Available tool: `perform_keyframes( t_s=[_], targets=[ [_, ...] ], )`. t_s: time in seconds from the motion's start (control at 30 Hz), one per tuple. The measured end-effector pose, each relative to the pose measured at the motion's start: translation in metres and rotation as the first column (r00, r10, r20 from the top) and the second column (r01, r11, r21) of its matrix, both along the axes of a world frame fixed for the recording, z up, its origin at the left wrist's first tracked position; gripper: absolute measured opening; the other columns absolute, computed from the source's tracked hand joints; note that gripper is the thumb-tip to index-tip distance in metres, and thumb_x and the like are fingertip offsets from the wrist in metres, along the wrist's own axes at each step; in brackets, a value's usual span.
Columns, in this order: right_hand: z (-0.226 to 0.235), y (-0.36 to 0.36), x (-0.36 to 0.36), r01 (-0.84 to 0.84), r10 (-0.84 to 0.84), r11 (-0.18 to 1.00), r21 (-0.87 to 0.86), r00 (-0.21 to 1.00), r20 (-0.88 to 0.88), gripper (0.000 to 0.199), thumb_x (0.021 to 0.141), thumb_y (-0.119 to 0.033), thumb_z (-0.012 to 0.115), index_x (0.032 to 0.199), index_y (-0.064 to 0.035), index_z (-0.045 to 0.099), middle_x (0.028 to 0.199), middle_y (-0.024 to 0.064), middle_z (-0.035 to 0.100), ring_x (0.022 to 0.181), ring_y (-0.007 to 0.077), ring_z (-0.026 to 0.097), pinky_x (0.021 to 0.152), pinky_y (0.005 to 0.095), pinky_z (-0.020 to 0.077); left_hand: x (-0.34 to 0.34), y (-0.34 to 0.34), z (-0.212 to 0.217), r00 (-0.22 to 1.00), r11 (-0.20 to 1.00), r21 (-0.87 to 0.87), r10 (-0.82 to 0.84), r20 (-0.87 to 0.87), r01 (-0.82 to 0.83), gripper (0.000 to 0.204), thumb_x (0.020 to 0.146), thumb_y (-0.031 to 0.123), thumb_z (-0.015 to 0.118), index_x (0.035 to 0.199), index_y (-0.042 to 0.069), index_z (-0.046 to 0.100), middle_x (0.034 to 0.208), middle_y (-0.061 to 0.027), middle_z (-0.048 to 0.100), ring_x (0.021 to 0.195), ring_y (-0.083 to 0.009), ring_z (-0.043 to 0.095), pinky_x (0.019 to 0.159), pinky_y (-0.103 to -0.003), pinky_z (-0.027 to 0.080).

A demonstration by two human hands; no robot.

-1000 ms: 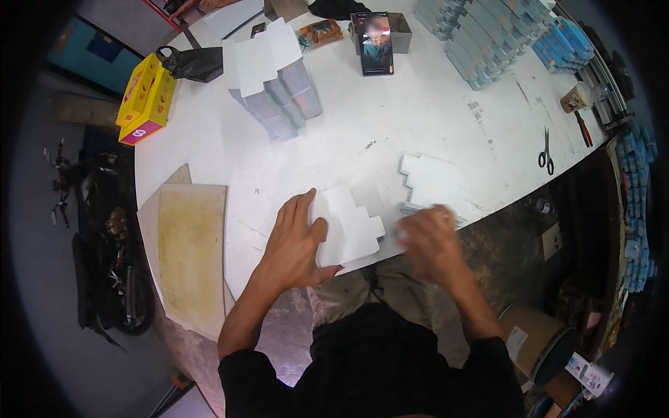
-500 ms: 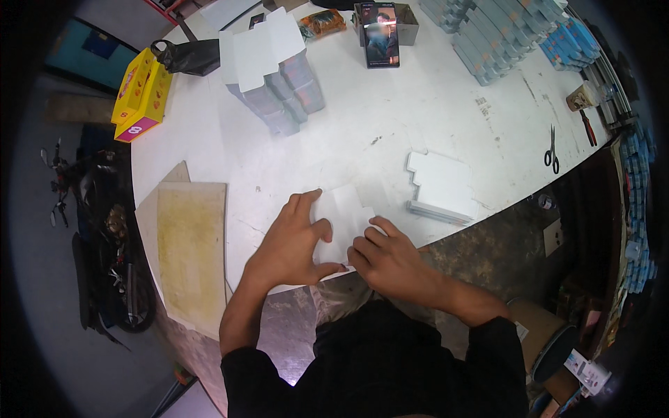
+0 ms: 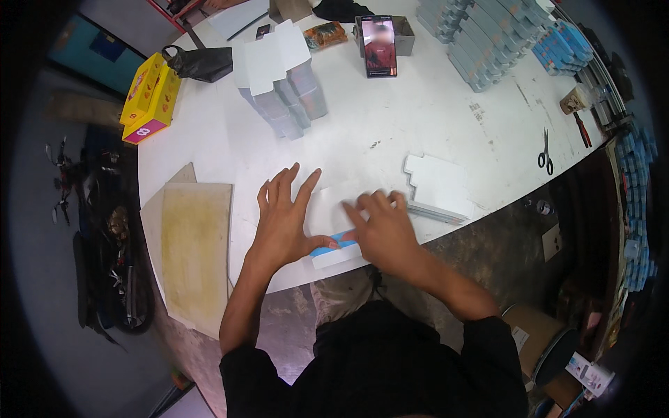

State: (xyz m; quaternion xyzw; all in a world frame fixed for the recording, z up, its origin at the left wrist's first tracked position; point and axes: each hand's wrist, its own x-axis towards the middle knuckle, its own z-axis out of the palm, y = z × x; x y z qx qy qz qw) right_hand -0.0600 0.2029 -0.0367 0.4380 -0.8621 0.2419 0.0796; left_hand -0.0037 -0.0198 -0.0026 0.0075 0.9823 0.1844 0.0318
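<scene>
A white carton blank (image 3: 329, 209) lies at the table's near edge between my hands, a blue printed strip showing along its near side and a white flap below that. My left hand (image 3: 282, 216) is open, fingers spread over the blank's left side, its thumb on the blue strip. Opposite it, my right hand (image 3: 387, 233) is open too, its fingers stretched out and a little blurred; its thumb reaches the strip close to the left thumb. To the right of the right hand sits a low stack of flat white cartons (image 3: 440, 181).
Taller carton stacks stand at far left (image 3: 279, 63) and far right (image 3: 488, 42). A propped phone (image 3: 380, 49) leans on a metal box. Scissors (image 3: 546, 153) lie right, a yellowed board (image 3: 197, 251) left, a yellow box (image 3: 151, 97) behind it.
Both hands have spread from curled grips to outstretched fingers, and both thumbs have come together at the near side. The blank's near edge now shows a blue strip.
</scene>
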Motion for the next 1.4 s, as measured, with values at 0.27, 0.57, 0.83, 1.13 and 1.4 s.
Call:
perform_keyframes(
  t_s=[0.27,0.57,0.83,1.13,1.4],
  targets=[
    [-0.028,0.083,0.006,0.106,-0.109,0.966,-0.236,0.994,-0.001,0.041,0.079,0.001,0.069,0.119,-0.0095,0.076,0.117,0.0082,0.072,0.11,0.0274,0.063,0.1,0.0539,0.0416,0.027,0.016,0.014,0.98,0.972,0.2,-0.087,-0.179,0.123,0.097,0.053,0.056,0.103,0.125,0.009,0.06,0.163,-0.0279,0.038,0.153,-0.0529,0.031,0.125,-0.064,0.027],
    [-0.022,0.106,-0.003,0.085,-0.08,0.995,-0.056,0.993,0.092,0.032,0.091,-0.019,0.08,0.122,-0.0111,0.076,0.123,0.0071,0.073,0.114,0.0268,0.065,0.108,0.0594,0.0434,0.017,0.026,0.002,0.978,0.979,-0.013,-0.204,0.035,0.204,0.063,0.063,0.037,0.101,0.095,0.004,0.058,0.156,-0.0376,0.04,0.147,-0.0563,0.037,0.122,-0.062,0.033],
    [-0.013,0.033,0.014,-0.307,0.307,0.952,0.004,0.95,-0.051,0.03,0.082,-0.018,0.08,0.109,-0.0049,0.08,0.101,0.006,0.064,0.1,0.0251,0.062,0.11,0.0541,0.045,0.009,0.02,0.005,0.973,0.974,0.057,-0.222,0.069,0.218,0.06,0.062,0.035,0.101,0.094,0.003,0.061,0.152,-0.0363,0.043,0.137,-0.053,0.044,0.114,-0.055,0.043],
    [0.023,-0.002,-0.025,-0.282,0.115,0.894,0.347,0.895,0.431,0.04,0.079,-0.031,0.088,0.102,-0.0021,0.074,0.094,0.0107,0.068,0.1,0.0292,0.064,0.093,0.0471,0.0423,-0.019,-0.006,0.005,0.931,0.956,0.245,-0.229,0.286,0.16,0.078,0.064,0.034,0.102,0.127,0.008,0.065,0.153,-0.0267,0.046,0.137,-0.0468,0.045,0.115,-0.053,0.04],
    [0.03,-0.007,-0.021,0.079,-0.147,0.967,0.241,0.948,0.283,0.058,0.072,-0.041,0.094,0.109,-0.0032,0.071,0.105,0.0144,0.066,0.106,0.0303,0.061,0.09,0.0478,0.039,0.001,0.007,0.005,1.0,0.996,-0.086,-0.02,-0.003,0.02,0.137,0.053,0.047,0.104,0.168,0.016,0.035,0.171,-0.0266,0.026,0.156,-0.0517,0.026,0.126,-0.061,0.023]
  ],
)
